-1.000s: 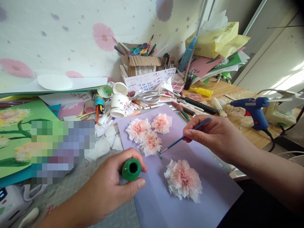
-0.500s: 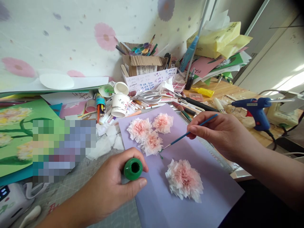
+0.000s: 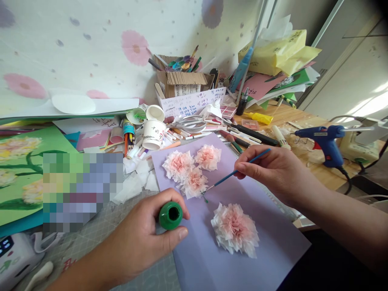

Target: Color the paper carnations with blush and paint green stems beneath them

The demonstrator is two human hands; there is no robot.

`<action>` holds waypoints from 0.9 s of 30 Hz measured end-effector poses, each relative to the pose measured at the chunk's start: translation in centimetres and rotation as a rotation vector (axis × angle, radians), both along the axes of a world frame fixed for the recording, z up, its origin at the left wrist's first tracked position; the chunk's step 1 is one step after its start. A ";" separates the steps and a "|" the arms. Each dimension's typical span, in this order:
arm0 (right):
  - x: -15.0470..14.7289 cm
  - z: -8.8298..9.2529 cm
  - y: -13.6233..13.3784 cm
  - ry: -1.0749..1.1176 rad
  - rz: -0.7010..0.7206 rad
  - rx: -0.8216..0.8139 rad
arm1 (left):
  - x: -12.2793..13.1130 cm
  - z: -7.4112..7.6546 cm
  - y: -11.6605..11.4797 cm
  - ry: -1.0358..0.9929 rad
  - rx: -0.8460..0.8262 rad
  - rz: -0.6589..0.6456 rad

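My left hand (image 3: 151, 226) is wrapped round a small green paint bottle (image 3: 170, 216), its uncapped mouth facing up toward me. Pinched between the fingers of my right hand (image 3: 263, 167) is a thin blue paintbrush (image 3: 227, 176). Its tip is at the lavender paper (image 3: 194, 250), beside a short green paint mark (image 3: 205, 200). Three pink-and-white tissue paper flowers sit clustered at the top of the sheet, one of them a lower flower (image 3: 194, 182) just left of the brush tip. A larger tissue paper flower (image 3: 235, 230) lies nearer to me on the same sheet.
Behind the sheet stand paper cups (image 3: 153, 134) and a heap of pens and brushes (image 3: 194, 125). A cardboard box (image 3: 182, 83) is at the wall. On the right lies a blue hot glue gun (image 3: 329, 141). Left are tissue scraps (image 3: 130, 188) and a green flower picture (image 3: 18, 169).
My right hand and the paintbrush have shifted slightly left and down, the tip staying by the green mark. My left hand holds the bottle nearly still.
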State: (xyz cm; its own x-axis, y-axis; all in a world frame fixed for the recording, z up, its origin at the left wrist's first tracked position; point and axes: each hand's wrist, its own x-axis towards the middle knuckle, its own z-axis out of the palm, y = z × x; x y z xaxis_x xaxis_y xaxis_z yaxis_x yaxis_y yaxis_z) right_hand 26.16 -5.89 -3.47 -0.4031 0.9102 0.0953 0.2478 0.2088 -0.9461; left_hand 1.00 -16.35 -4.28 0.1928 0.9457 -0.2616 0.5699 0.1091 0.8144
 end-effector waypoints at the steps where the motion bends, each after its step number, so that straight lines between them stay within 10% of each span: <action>1: -0.1 0.0 0.0 0.006 0.004 0.000 | 0.0 0.0 0.0 0.000 0.000 -0.002; 27: 0.3 -0.5 -0.1 -0.040 0.013 0.072 | -0.2 -0.4 -0.1 -0.007 0.012 0.005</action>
State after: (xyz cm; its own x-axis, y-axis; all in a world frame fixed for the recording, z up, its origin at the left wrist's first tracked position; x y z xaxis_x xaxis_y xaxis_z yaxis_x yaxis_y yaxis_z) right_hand 26.47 -6.03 -4.01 -0.4201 0.8961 0.1434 0.2819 0.2791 -0.9180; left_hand 0.76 -16.48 -4.67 0.1896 0.9497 -0.2491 0.5639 0.1023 0.8195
